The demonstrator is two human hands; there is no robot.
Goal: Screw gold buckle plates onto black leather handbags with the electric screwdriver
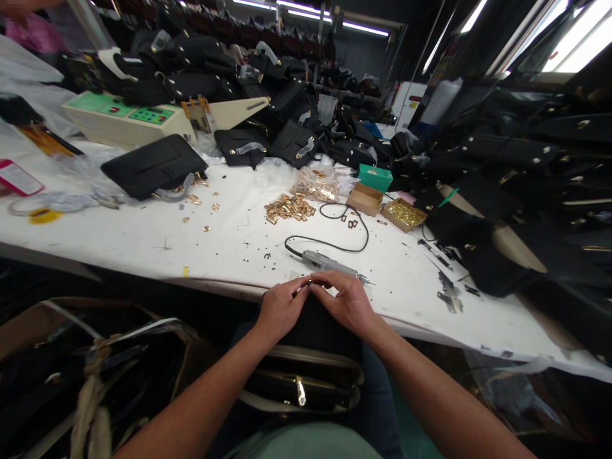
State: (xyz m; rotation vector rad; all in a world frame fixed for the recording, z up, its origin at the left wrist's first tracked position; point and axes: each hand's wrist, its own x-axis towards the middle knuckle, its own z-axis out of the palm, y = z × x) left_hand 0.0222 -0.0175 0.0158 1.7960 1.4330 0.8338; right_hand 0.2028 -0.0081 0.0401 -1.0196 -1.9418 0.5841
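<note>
A black bag point(329, 331) rests on the lap, its zipped opening with a metal zip pull point(301, 391) facing the body. At its far edge my left hand point(283, 307) and my right hand point(345, 301) meet, fingertips pinched round a small shiny metal piece point(310, 282). Both hands are closed on it, and the fingers hide most of it. Just beyond them on the white table point(229, 248) lies a grey electric screwdriver point(329, 262), its tip pointing right and its black cord looping behind.
Gold metal parts point(289, 208) are heaped mid-table, beside a cardboard box point(364, 199) and a box of small gold pieces point(404, 213). Black bags point(153, 166) fill the back and right. A beige machine point(129, 118) stands back left; an open carton point(29, 319) is lower left.
</note>
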